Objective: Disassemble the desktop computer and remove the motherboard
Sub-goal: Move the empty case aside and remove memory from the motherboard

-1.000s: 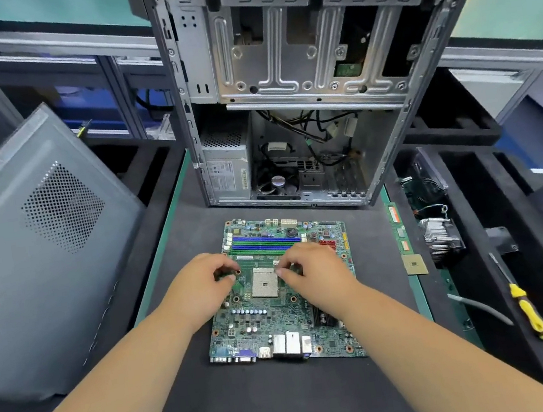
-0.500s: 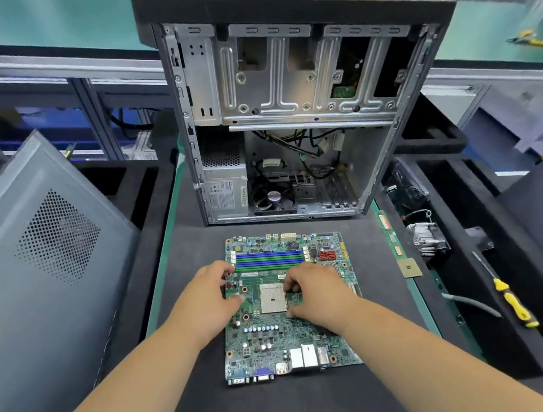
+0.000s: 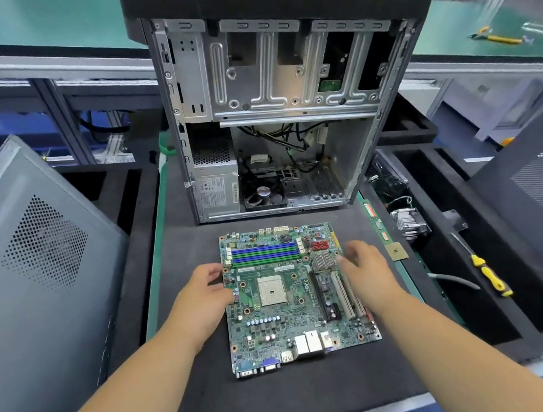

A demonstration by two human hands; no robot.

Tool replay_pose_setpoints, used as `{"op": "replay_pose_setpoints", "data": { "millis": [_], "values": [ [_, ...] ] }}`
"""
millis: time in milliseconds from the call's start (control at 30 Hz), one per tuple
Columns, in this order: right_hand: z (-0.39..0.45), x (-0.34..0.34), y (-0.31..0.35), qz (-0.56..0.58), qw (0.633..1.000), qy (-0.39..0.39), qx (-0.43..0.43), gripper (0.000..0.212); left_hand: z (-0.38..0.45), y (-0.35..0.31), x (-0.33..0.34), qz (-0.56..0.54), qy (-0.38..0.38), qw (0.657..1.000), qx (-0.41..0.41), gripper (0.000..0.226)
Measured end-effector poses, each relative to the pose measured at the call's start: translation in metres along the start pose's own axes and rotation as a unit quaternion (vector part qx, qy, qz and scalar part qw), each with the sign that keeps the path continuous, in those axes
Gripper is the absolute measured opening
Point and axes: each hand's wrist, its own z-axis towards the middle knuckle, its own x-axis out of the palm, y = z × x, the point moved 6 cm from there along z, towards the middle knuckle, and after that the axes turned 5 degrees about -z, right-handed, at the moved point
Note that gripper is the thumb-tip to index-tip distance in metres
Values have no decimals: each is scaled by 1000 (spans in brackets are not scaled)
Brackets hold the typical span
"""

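- The motherboard (image 3: 295, 296) lies flat mid-bench, just before the open computer case (image 3: 281, 107).
- Left hand (image 3: 202, 296), fingers relaxed, touches its left edge.
- Right hand (image 3: 366, 271) (blurred, fingers spread) hovers over its right edge.

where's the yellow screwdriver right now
In the head view the yellow-handled screwdriver lies in the black foam tray on the right, past the motherboard and nearer than the loose heatsink.
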Motion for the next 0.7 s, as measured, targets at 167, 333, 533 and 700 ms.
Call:
{"op": "replay_pose_setpoints", "data": {
  "millis": [167,333,533,700],
  "values": [
    [-11,4,-29,178,980,15,87,28,-1,5,2,-71,-2,997,-30,53],
    [-13,11,-37,277,952,19,132,28,-3,9,3,-113,7,993,-34,48],
    [-5,15,-46,321,935,35,145,23,-11,10,0,-133,-8,990,-36,56],
    [-5,17,-50,340,929,48,139,25,-14,11,3,-151,-18,988,-38,52]
  ]
}}
